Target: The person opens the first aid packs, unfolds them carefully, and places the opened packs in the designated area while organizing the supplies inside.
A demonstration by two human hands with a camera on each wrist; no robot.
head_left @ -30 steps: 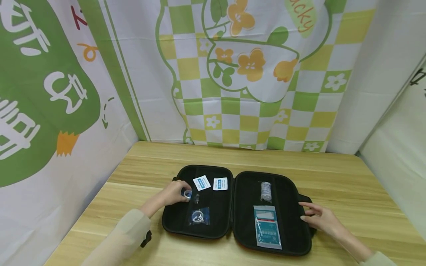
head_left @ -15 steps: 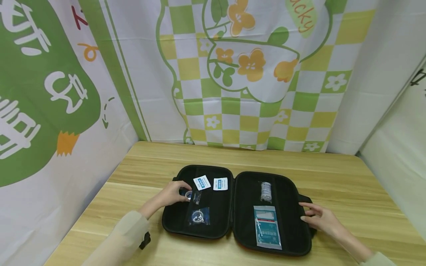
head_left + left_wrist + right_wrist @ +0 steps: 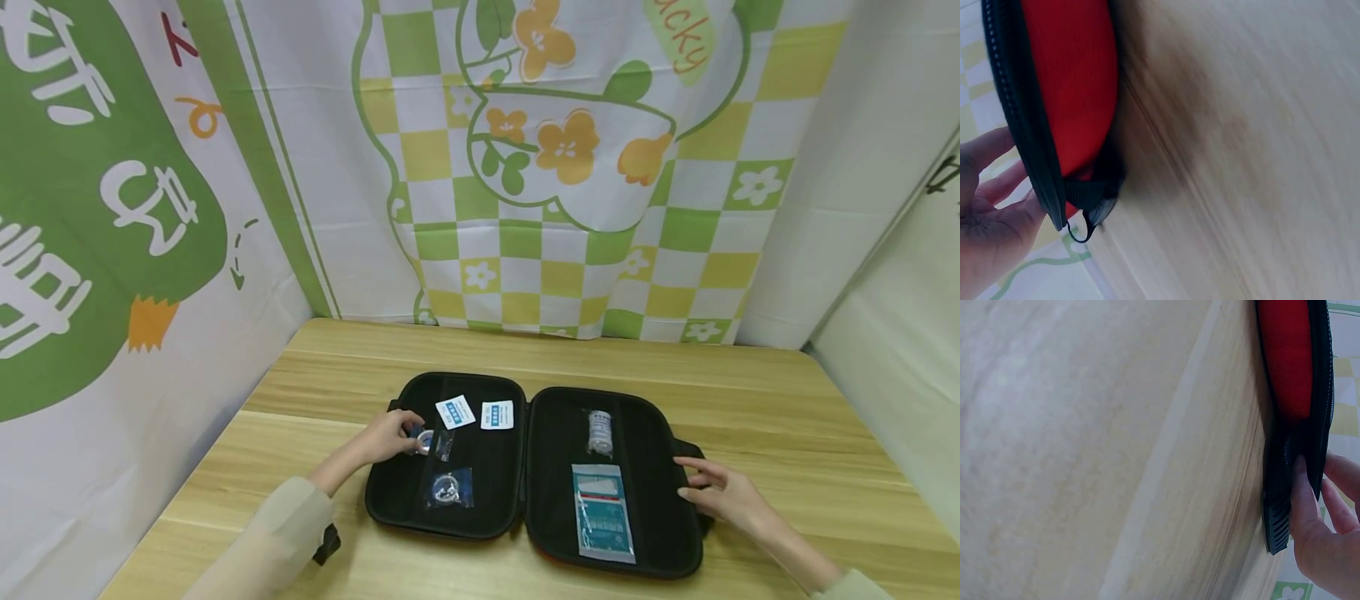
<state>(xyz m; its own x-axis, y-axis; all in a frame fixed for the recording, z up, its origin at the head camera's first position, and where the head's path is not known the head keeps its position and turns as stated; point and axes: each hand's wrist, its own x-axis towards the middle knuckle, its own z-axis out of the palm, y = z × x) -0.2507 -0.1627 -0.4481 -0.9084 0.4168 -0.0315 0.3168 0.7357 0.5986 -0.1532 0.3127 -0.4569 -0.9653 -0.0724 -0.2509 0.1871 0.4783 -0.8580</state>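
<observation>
An open black zip case (image 3: 522,492) with a red outer shell lies flat on the table. My left hand (image 3: 386,437) reaches into its left half, thumb and fingertips around the left end of a clear packet with a white ring (image 3: 425,442). That packet's right part lies past the dark strap across this half. Below sits a second packet with a white ring (image 3: 446,488). My right hand (image 3: 720,492) grips the case's right rim beside the handle, thumb on one side and fingers on the other in the right wrist view. The left wrist view hides the left fingertips behind the case wall.
Two white and blue sachets (image 3: 455,412) lie at the top of the left half. The right half holds a wrapped white roll (image 3: 599,432) and a teal flat packet (image 3: 603,512). A wooden table (image 3: 360,354) bears the case, with a patterned curtain (image 3: 555,275) behind.
The ring packet has shifted slightly right under the strap, and my left hand has drawn back a little to the left. My right hand stays put.
</observation>
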